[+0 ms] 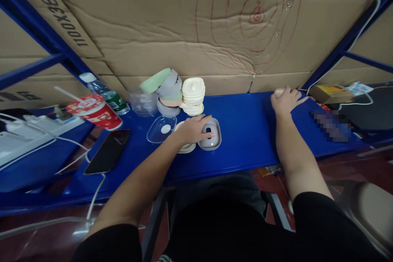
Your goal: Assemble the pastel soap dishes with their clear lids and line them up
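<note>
My left hand (pixel 195 129) lies over a cream lid (pixel 187 148), its fingers stretched out and its thumb reaching across the rim of a pale grey, rounded-square bowl (pixel 217 143). A dark oval opening or mark shows inside that bowl. To the left lies a clear plastic lid (pixel 153 132) with a white round spot. Far to the right, my right hand (pixel 287 100) rests near the table's back edge with its fingers spread. A small pale thing (pixel 278 92) shows beside its thumb side, mostly hidden, so I cannot tell its kind.
Behind my left hand stand stacked cream lids (pixel 193 90), green and grey bowls (pixel 167 86) and clear containers (pixel 143 102). At left are a red cup (pixel 104 114) with a straw, a water bottle (pixel 113 100), a phone (pixel 107 151) and a power strip (pixel 37 135). Cardboard (pixel 153 20) backs the blue table (pixel 245 131).
</note>
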A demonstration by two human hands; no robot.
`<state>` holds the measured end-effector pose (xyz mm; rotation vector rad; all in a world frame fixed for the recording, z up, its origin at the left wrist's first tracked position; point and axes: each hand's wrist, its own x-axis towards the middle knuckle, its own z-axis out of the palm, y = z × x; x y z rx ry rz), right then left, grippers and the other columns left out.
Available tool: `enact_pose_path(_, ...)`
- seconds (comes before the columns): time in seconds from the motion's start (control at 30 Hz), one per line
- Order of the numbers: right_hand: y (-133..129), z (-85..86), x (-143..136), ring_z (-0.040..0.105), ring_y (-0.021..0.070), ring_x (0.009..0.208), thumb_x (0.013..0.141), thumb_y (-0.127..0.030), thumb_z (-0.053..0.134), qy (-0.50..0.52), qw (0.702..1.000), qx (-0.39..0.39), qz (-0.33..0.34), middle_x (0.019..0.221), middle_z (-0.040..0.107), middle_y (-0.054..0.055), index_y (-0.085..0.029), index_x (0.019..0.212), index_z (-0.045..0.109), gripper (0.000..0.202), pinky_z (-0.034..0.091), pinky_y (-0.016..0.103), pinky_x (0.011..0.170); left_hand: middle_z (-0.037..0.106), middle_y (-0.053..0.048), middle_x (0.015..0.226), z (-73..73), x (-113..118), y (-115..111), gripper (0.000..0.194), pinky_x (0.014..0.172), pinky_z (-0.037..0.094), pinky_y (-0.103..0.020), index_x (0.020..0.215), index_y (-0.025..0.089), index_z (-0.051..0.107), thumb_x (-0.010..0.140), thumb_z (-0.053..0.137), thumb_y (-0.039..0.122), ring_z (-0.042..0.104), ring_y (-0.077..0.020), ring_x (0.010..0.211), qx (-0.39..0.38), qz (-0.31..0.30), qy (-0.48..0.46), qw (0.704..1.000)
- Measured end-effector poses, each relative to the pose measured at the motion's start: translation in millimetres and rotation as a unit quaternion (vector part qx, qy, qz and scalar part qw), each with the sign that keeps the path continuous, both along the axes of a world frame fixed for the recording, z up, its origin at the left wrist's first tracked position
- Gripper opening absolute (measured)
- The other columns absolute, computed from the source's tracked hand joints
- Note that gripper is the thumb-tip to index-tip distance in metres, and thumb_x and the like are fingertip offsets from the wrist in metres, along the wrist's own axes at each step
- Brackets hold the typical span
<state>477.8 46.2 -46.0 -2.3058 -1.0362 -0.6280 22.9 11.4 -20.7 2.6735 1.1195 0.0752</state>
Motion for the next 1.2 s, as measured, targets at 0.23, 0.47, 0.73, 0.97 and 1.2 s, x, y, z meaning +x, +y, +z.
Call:
enact_pose_path(0.23,-6.0,7.7,5.3,0.052,0.0487,0.138,0.081,-0.058,0.078,0.127,0.98,-0.126,0.082,0.155,0.05,0.026,-0.02,0.147,0.061,0.078,0.047,0.066,0.11,0.034,-0.023,0.174,0.3,1.3,2.2,0.092,0.125,0.033,-0.06,0.17,0.015,0.03,0.1,0.045,0.072,0.035,-0.0427,0.159,-0.004,-0.006,-0.004,1.0)
enact_pose_path(0.47,-1.4,21.1,-71.0,0.06,0.0389,0.137,0.07,-0.045,0.09,0.072,0.842,-0.188,0.501,0.14,0.068,0.016,-0.022,0.141,0.068,0.078,0.049,0.052,0.117,0.039,-0.023,0.171,-2.6,1.1,3.4,0.089,0.125,0.035,-0.057,0.168,0.014,0.035,0.1,0.049,0.069,0.037,-0.0409,0.159,0.013,-0.013,-0.019,1.0)
enact_pose_path(0.73,-28.8,43.1,-131.5,0.073,0.035,0.119,0.082,-0.054,0.079,0.103,0.816,-0.018,0.569,0.127,0.078,0.012,-0.022,0.122,0.077,0.051,0.056,0.051,0.106,0.056,-0.022,0.159,-2.0,0.8,7.4,0.073,0.122,0.042,-0.051,0.156,0.014,0.052,0.102,0.055,0.062,0.053,-0.0361,0.148,0.097,-0.023,-0.111,0.989)
enact_pose_path(0.97,-56.2,48.5,-170.9,0.078,0.0256,0.07,0.088,-0.082,0.062,0.329,0.698,-0.006,0.635,0.079,0.079,0.006,-0.023,0.099,0.073,0.061,0.057,0.033,0.056,0.07,-0.014,0.137,17.3,9.2,-12.7,0.034,0.102,0.052,-0.046,0.132,0.024,0.07,0.104,0.06,0.04,0.066,-0.0293,0.123,0.343,-0.051,-0.279,0.895)
enact_pose_path(1.2,-67.4,41.1,-200.8,0.078,0.0288,0.107,0.088,-0.092,0.05,0.228,0.654,0.023,0.721,0.12,0.081,0.009,-0.028,0.135,0.069,0.082,0.063,0.042,0.089,0.081,-0.006,0.098,43.0,-13.5,-13.7,0.028,0.083,0.047,-0.039,0.108,0.027,0.081,0.108,0.055,0.038,0.071,-0.0234,0.094,0.333,0.039,-0.212,0.918)
